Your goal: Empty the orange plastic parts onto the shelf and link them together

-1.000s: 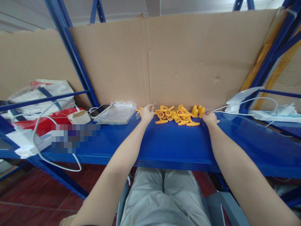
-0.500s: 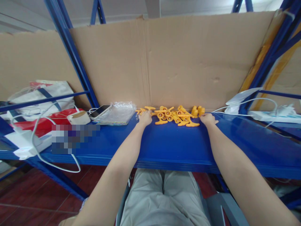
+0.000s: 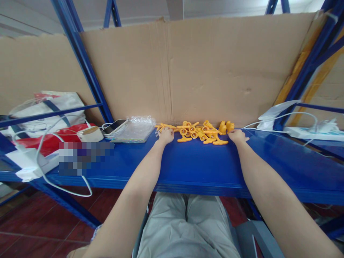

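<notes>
My left hand (image 3: 166, 135) reaches palm down over the left end of a pile, its fingers apart on yellow pieces and small silvery metal parts (image 3: 157, 133). A yellow T-shaped handle (image 3: 170, 126) lies just beyond its fingers. Several yellow T-shaped pieces with round hollow ends (image 3: 194, 135) are heaped between my hands; metal shows inside some ends. At the heap's right end, yellow pieces (image 3: 222, 128) stand upright. Beside these rests my right hand (image 3: 238, 136), one finger stretched outward and the others partly hidden; no held piece shows.
Cardboard (image 3: 209, 68) backs the blue shelf (image 3: 199, 166). To the left lie a clear plastic packet (image 3: 137, 129), a phone (image 3: 116, 126), a white charger (image 3: 90, 134) and a red bag (image 3: 68, 133). White cables and a power strip (image 3: 314, 132) sit at right.
My left hand has shifted slightly, and the T-shaped handle by its fingers now lies a little lower. My right hand and the main heap have stayed in place.
</notes>
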Tool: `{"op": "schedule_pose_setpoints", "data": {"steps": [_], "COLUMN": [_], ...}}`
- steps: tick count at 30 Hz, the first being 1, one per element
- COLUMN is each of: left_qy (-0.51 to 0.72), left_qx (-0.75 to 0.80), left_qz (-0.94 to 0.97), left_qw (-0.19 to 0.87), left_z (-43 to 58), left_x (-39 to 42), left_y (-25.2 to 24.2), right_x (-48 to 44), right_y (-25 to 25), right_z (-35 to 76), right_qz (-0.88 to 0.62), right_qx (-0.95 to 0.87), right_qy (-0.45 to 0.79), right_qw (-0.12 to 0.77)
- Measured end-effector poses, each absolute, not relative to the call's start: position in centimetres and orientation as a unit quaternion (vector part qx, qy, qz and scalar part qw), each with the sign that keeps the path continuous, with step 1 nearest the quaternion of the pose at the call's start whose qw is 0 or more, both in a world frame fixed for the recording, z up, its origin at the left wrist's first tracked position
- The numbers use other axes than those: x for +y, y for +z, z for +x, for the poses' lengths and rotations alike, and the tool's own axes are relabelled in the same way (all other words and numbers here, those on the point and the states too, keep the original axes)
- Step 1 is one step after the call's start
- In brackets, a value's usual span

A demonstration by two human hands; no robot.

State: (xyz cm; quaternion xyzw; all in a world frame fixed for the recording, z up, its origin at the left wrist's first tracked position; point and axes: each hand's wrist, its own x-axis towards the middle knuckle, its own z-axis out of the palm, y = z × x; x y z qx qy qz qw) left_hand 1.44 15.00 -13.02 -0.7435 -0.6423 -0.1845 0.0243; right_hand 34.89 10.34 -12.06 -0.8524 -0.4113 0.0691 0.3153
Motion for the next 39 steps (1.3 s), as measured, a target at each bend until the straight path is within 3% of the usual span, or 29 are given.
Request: {"op": "schedule_pose_setpoints", "data": {"steps": [17,31,39], "left_qy": [-0.162,-0.175,-0.238], "left_qx": [-0.649,-0.653,-0.520], "left_qz": [-0.743,-0.737,-0.817], "left_qw": [-0.034,0.023,0.071], "left_z": [1.1,1.8,3.5], "left_x": [16.9,15.5,14.5], "left_y": [-14.5,-13.1,-12.9], "right_x": [10.7,10.2,10.5], "right_y": [-12.4,-11.8,-12.1], "right_z": [35.2,34.4,34.6], "right_qz": [-0.851,-0.850,-0.846], "right_qx": [-0.416,-0.425,-0.423], "right_qy": [0.063,0.024,0.025], "right_qw": [0.314,0.311,0.325]}}
